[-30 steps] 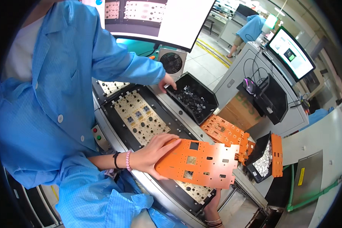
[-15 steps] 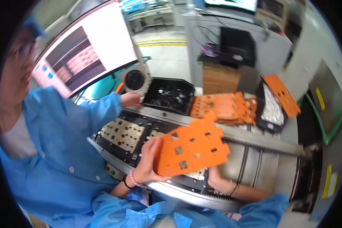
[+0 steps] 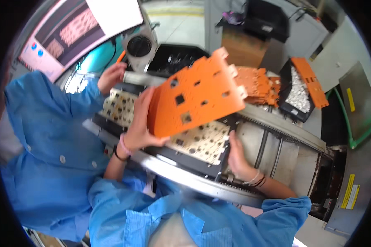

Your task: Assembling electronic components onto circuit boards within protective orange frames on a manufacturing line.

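My left hand (image 3: pixel 137 129) grips the left lower corner of an orange plate (image 3: pixel 206 96) with square cutouts and notched edges. The plate is held tilted in the air, its far right corner raised. Below it lies a cream board (image 3: pixel 204 142) dotted with holes, set in a black fixture (image 3: pixel 175 154); the plate hides the board's far part. My right hand (image 3: pixel 240 158) is at the fixture's right end, fingers stretched along its edge and holding nothing that shows. Another cream board (image 3: pixel 118 108) sits in a fixture to the left.
A co-worker in blue stands at the left, one hand (image 3: pixel 111 78) near the left fixture. Behind the conveyor rail (image 3: pixel 282 127) are a black bin (image 3: pixel 177 57) of dark parts, stacked orange plates (image 3: pixel 255 84), and another bin (image 3: pixel 297 96) of whitish pieces with an orange plate (image 3: pixel 311 82) leaning on it.
The view has tipped down. My left hand has lifted and tilted the orange plate away, baring more of the cream board. The co-worker's hand has moved left, away from the bin of dark parts.
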Available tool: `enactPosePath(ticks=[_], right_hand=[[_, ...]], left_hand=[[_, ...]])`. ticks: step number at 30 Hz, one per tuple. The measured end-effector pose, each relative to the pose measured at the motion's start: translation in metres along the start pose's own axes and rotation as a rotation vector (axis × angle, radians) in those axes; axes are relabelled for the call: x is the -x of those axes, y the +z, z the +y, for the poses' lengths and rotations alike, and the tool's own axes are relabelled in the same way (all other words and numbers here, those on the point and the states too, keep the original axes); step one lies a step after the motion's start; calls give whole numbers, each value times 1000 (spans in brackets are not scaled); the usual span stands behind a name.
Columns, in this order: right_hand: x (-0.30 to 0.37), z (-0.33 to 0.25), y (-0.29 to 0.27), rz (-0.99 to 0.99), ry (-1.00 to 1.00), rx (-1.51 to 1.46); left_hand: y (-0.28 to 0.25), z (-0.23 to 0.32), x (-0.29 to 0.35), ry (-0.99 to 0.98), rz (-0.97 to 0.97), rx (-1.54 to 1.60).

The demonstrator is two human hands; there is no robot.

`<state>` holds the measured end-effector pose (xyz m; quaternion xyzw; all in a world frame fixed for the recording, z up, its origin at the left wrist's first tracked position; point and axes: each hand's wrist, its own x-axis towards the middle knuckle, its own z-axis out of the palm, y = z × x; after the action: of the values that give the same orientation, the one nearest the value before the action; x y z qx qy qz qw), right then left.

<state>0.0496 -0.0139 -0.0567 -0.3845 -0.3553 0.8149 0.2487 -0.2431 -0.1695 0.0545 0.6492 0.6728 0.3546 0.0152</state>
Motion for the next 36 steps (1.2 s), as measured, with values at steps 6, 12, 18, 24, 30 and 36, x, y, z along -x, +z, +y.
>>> enactPosePath(ticks=[6, 12, 18, 24, 30, 36], right_hand=[[0, -28, -57, -20, 76, 86], [24, -62, -101, 82, 43, 287], [20, -104, -79, 161, -507, 773], [20, -164, 10, -127, -1046, 990], [36, -175, 74, -277, -1059, 1933], [28, -138, 69, -349, -916, 1980]], left_hand=[[-7, -10, -11, 35, 55, -41], [-16, -31, -12, 75, 138, -41], [-29, -40, -3, 30, 123, 111], [-32, -22, -23, 193, 86, -153], [-10, -23, -45, 375, -68, -157], [13, -17, -45, 427, -198, -52]])
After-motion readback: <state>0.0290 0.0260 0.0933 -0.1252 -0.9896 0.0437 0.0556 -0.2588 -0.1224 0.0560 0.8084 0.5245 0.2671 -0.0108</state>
